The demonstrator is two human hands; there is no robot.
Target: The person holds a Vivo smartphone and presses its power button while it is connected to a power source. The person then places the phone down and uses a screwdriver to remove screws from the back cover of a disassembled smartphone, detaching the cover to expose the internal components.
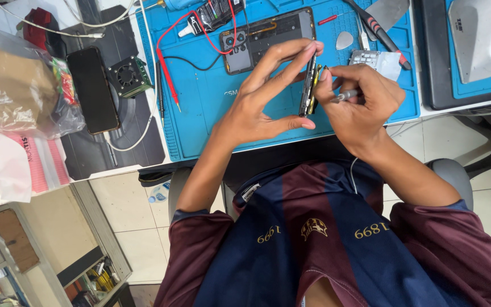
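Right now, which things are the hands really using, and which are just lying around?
In use: thin phone part, held on edge by the left hand; small metal tool in the right hand.

Lying about: opened phone, black phone, small fan, red probe, plastic bags.

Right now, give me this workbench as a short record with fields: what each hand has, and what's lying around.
left hand: left hand grips a thin phone part on edge, fingers at top and bottom
right hand: right hand holds a small metal tool against the part
mat: blue mat under both hands
behind hands: opened phone, back side up
left of mat: black phone face up, small fan, red probe
far left: plastic bags
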